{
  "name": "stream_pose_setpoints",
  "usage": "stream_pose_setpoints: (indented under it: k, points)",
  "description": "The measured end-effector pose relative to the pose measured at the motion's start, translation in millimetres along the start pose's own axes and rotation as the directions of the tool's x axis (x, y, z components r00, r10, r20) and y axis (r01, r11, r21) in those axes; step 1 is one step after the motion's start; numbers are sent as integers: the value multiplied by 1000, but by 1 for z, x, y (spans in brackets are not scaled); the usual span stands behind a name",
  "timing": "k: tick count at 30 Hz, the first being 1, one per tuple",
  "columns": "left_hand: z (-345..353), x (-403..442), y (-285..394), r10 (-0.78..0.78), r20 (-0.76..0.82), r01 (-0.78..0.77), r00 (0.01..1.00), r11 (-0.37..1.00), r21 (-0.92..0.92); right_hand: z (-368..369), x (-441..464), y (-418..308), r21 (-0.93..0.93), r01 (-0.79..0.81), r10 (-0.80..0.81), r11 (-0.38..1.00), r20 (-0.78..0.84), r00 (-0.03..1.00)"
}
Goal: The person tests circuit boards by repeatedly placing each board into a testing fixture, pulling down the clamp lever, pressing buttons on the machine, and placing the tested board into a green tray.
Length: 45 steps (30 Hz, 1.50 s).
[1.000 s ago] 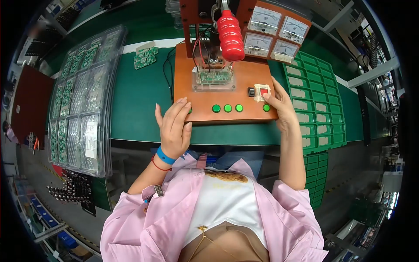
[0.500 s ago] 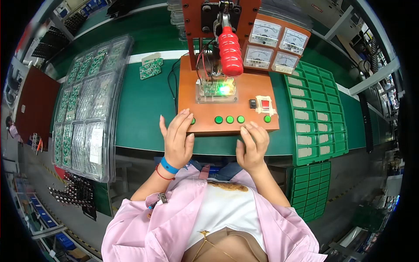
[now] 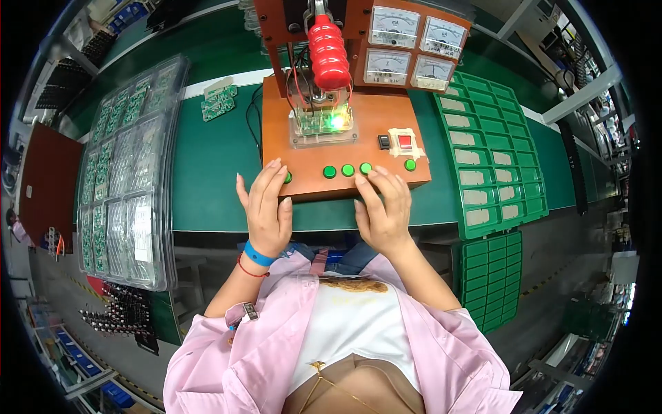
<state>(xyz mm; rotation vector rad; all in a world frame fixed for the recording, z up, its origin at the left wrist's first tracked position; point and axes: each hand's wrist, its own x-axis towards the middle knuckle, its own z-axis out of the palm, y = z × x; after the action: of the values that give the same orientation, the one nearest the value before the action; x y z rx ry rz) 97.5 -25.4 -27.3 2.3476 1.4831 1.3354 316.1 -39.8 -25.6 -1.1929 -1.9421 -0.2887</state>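
Note:
Before me stands an orange test fixture with green push buttons along its front. My left hand has its fingers stretched out at the leftmost button, empty, with a blue band at the wrist. The fingertips of my right hand are at another green button, fingers apart and holding nothing. Whether either hand presses down, I cannot tell. A circuit board sits in the clear holder, a bright green-yellow light glowing on it. Above hangs a red ribbed lever handle.
Clear trays with green circuit boards are stacked at left. Loose boards lie behind the fixture's left side. Analog meters stand at its back right. A green compartment tray with pale pieces is at right, another green tray below.
The view has shifted, so the fixture appears farther left and higher. My right fingertips have come closer to the green button. My left hand stays at the leftmost button.

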Motion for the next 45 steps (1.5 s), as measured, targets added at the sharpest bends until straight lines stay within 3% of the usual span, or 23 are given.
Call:
stream_pose_setpoints:
  k: [4, 8, 19, 24, 26, 27, 28, 29, 30, 32, 37, 40, 43, 44, 45]
  points:
    - [1, 0, -1, -4, -12, 4, 1000, 1000, -17, 0, 8, -14, -11, -50, 49, 999, -81, 996]
    - [0, 0, -1, -6, -12, 6, 1000, 1000, -20, 14, 3, -16, -195, -85, 111, 977, 126, 986]
    - [2, -2, -2, -2, -23, 0, 1000, 997, -80, 24, -1, -14, -160, -115, 131, 980, 92, 987]
    - [2, -3, -3, -2, -15, 1, 1000, 998, -60, -5, 14, -15, -50, -204, 209, 978, 184, 960]
    - [2, -1, -4, 11, -23, -12, 1000, 998, -63, -24, 29, 0, -72, -307, 308, 949, -5, 951]
    - [3, -2, -4, 14, -26, -16, 1000, 998, -67, -33, 40, 14, -4, -376, 376, 927, -21, 927]
    - [2, -3, -4, 11, -20, -12, 1000, 998, -66, -38, 51, 34, 60, -436, 438, 898, -39, 898]
    - [2, -2, -4, 10, -18, -11, 1000, 998, -66, -35, 53, 60, 250, -537, 529, 806, 102, 842]
    - [2, -2, -4, 12, -20, -14, 1000, 998, -67, -30, 54, 81, 410, -627, 577, 663, 253, 776]
    - [3, -3, -4, 13, -21, -14, 1000, 998, -66, -32, 70, 90, 502, -831, 558, 238, 630, 541]
    - [4, -4, -6, 18, -38, -20, 999, 997, -79, -22, 74, 84, 560, -815, 546, 150, 640, 540]
    - [4, -2, -4, 9, -57, -15, 998, 994, -109, -19, 74, 86, 499, -834, 600, 237, 600, 529]
    - [1, -1, -4, 7, 8, -7, 1000, 1000, 15, -18, 62, 91, 319, -716, 587, 621, 417, 694]
    - [2, 0, -3, 1, 1, -1, 1000, 1000, 28, -17, 58, 84, 325, -583, 528, 745, 246, 813]
    - [2, 1, -1, -6, -6, 7, 1000, 999, 41, -25, 54, 75, 268, -482, 447, 834, 183, 876]
